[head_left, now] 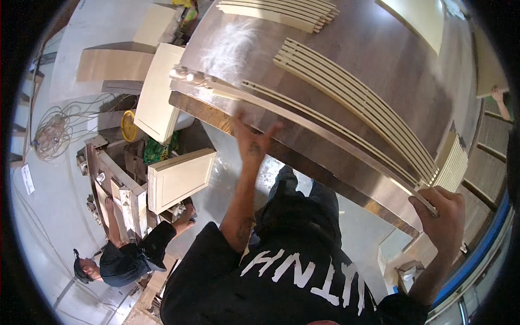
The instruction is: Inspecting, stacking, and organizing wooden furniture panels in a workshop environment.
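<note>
My right hand (443,214) is closed on the right end of a long, thin wooden strip (325,132), which runs along the near edge of a brown worktable (238,114). My left hand (254,145) is beside that edge, fingers apart and partly smeared by motion, with nothing visible in it. Just beyond the held strip lies another pale grooved strip (330,116). Farther back, several similar strips (352,92) are laid side by side, and another bundle (281,11) rests at the far side. Whitish dust (230,46) covers part of the tabletop.
A stack of pale panels (181,179) stands at left beside a wooden frame stand (116,179), where another person (124,260) bends over. More panels (157,97) lean near the table's left corner. Coiled cable (51,135) lies on the floor. Another person's hand (497,93) shows at far right.
</note>
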A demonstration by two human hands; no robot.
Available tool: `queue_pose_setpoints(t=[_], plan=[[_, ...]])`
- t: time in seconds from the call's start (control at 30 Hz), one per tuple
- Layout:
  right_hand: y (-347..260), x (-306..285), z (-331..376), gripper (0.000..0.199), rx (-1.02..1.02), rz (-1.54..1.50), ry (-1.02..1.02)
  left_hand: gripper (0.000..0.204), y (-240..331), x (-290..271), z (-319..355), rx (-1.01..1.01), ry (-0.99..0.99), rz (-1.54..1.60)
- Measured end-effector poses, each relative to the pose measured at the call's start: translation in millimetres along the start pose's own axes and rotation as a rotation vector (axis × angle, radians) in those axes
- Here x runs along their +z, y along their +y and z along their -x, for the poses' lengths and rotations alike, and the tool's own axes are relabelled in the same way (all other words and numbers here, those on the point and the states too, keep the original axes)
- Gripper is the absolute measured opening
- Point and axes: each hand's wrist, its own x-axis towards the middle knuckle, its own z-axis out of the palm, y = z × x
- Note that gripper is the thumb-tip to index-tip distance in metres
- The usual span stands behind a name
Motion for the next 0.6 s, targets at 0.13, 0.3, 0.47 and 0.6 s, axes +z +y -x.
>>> queue_pose_setpoints(t=[0.13, 0.3, 0.47, 0.6], plan=[[-2.7, -4.3, -1.6, 0.017, 0.032, 0.039, -0.016, 0.108, -52.1, -4.7, -46.1, 0.208, -0.262, 0.017], [1.4, 0.3, -0.4, 0.015, 0.075, 0.059, -0.023, 0.092, -24.9, 0.6, -54.2, 0.324, -0.168, 0.045], [-0.4, 2.0, 1.3, 0.022, 0.023, 0.088, -0.026, 0.069, -41.0, 7.9, -58.4, 0.293, -0.173, 0.207], [-3.7, 5.7, 2.4, 0.021, 0.121, 0.036, -0.030, 0.063, -61.1, 11.4, -60.0, 0.386, -0.148, 0.213]])
